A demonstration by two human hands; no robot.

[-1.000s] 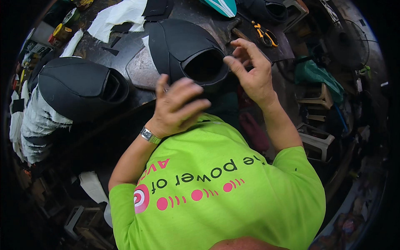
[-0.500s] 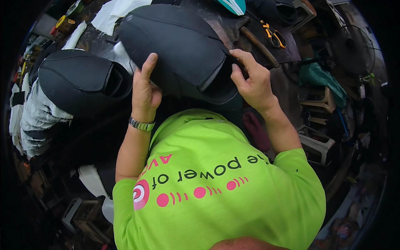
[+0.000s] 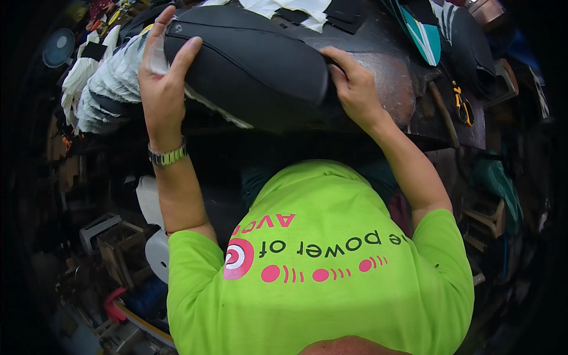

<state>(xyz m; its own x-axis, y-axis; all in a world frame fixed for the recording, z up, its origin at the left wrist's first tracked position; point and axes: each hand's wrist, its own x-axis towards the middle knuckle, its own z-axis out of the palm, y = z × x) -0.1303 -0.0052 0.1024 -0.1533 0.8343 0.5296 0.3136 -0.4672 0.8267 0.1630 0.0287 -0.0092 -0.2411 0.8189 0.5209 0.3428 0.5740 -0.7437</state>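
The black padded piece was in the upper middle of the frame, between the two hands, with a frayed white border along its lower left. The left hand held its left end, with thumb and forefinger spread wide apart, the thumb lying on the black face; how the other fingers stood, I could not tell. The right hand pinched the right edge between thumb and forefinger, and its remaining fingers were hidden.

The front edge of the table was covered by the piece in the middle, but it showed at right, running to a corner at the right of the frame. Below the piece, a dark gap gave some room before the green shirt. Just beyond the right hand, a worn brownish plate left a flat open area.

On the left the room was narrow: a stack of frayed white layers stood close to the left hand. On the right, a wooden-handled tool and orange-handled scissors lay near the table corner. White cloth and a teal piece occupied the top of the frame.
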